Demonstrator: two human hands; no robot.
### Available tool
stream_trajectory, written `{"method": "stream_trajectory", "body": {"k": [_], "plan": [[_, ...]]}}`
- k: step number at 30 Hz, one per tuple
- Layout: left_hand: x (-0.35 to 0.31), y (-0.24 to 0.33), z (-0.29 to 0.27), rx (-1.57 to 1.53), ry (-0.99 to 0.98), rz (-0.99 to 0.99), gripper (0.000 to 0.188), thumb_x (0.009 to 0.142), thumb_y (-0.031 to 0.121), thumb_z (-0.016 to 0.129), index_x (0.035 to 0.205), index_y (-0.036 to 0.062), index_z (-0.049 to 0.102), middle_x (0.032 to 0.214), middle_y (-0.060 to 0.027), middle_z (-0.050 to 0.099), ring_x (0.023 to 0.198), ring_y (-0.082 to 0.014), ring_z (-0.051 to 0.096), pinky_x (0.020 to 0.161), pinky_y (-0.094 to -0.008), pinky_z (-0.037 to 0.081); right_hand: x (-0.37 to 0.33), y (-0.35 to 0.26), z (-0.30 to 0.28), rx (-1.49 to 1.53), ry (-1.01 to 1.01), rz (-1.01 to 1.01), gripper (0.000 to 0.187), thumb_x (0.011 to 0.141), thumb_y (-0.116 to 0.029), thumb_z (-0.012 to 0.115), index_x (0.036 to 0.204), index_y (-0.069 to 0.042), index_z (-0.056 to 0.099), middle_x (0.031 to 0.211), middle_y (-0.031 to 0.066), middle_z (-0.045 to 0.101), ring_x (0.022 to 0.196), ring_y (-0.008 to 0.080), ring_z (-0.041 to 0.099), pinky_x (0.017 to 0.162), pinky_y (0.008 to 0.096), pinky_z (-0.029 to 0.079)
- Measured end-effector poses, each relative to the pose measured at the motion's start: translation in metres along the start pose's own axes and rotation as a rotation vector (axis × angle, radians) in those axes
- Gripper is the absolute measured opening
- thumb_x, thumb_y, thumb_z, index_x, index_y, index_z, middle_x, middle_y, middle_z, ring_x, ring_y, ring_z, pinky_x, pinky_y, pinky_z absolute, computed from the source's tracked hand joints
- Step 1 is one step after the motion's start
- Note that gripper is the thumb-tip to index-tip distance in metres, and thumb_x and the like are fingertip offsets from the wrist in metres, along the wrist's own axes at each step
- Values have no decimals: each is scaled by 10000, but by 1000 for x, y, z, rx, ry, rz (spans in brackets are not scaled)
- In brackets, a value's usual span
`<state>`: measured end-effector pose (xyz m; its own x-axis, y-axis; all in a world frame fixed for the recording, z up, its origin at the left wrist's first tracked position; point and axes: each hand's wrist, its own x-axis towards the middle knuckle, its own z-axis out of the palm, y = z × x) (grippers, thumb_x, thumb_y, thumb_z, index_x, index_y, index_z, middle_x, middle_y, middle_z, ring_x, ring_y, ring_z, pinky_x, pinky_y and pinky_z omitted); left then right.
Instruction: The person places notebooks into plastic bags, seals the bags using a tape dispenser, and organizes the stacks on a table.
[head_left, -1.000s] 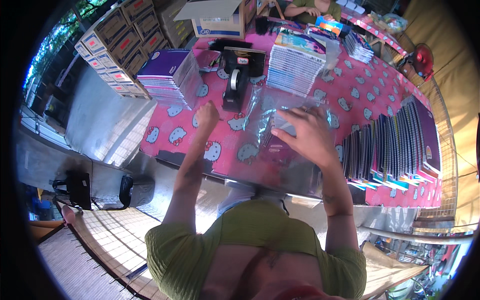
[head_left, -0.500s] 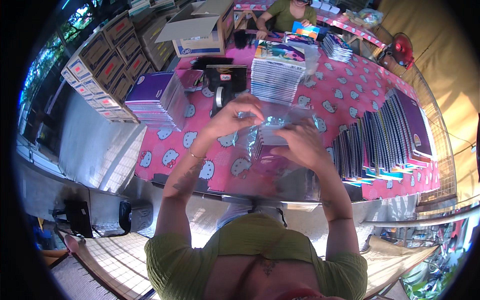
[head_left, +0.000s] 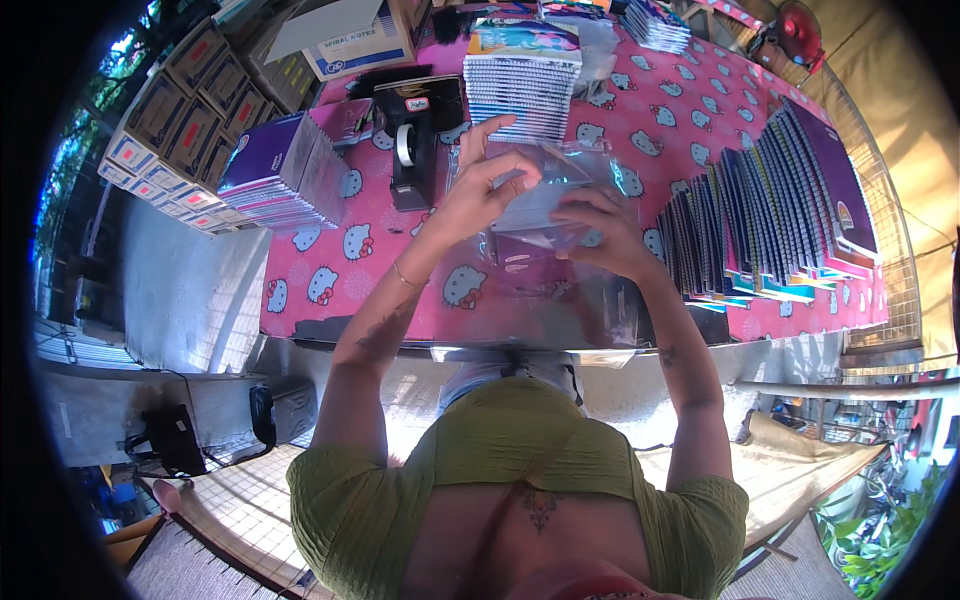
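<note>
At the table's near edge, a clear plastic bag [head_left: 520, 240] lies around what looks like a small stack of notebooks, with a purple cover showing below. My left hand [head_left: 490, 187] is over its far left part, thumb and forefinger pinched on the film and the other fingers raised. Curled fingers of my right hand [head_left: 607, 230] grip the bag's right side. Glare on the film blurs the exact edges. Just left of the bag stands a black tape dispenser [head_left: 411, 175] with a roll in it.
Spiral notebooks stand piled beyond the bag [head_left: 520, 95], at the left [head_left: 275, 175] and in a leaning row at the right [head_left: 770, 215]. A dark box [head_left: 425, 100] sits behind the dispenser. Cartons [head_left: 185, 110] are stacked left of the pink patterned table [head_left: 350, 285]. A red fan [head_left: 800, 35] is far right.
The view has shifted, so the table sits higher and the person across is out of sight. My left fingers have lifted and spread, while thumb and forefinger stay pinched. My right hand remains on the bag.
</note>
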<state>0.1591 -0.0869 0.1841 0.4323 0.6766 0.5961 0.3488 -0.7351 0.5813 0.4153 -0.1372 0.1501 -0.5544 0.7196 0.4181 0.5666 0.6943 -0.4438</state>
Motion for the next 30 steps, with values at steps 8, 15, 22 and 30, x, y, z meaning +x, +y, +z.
{"method": "stream_trajectory", "body": {"k": [8, 15, 22, 30], "plan": [[7, -11, 39, 335, 10, -3, 365, 717, 204, 829, 1046, 173, 674, 1525, -214, 242, 1433, -454, 188, 1123, -625, 151, 5, 5, 7, 5, -20, -44, 610, 724, -286, 804, 1309, -292, 630, 1570, 126, 315, 1416, 323, 355, 1160, 522, 222], [3, -28, 18, -331, -96, -583, 844, 818, 352, 801, 1425, -42, 367, 1322, -181, 516, 1143, -254, 563, 972, -386, 449, 29, 62, 17, 800, 170, 403, 678, 839, -477, 728, 1396, -135, 545, 1485, 173, 418, 1364, 270, 418, 1105, 392, 330], [7, -21, 19, -512, -100, -543, 648, 847, 284, 778, 1359, -18, 521, 1181, -121, 634, 1088, -184, 575, 939, -336, 465, 84, 72, 1, 863, -231, 177, 458, 934, -311, 670, 1307, -52, 609, 1175, 119, 675, 1083, 203, 626, 974, 304, 441], [-25, 24, -4, 104, -307, -183, 569, 798, 267, 798, 1274, 11, 616, 1234, -141, 642, 1086, -285, 629, 948, -378, 490, 23, 21, -31, 316, -140, 18, 764, 718, -160, 801, 1411, -93, 485, 1309, 93, 591, 1239, 259, 527, 1027, 406, 424]]}}
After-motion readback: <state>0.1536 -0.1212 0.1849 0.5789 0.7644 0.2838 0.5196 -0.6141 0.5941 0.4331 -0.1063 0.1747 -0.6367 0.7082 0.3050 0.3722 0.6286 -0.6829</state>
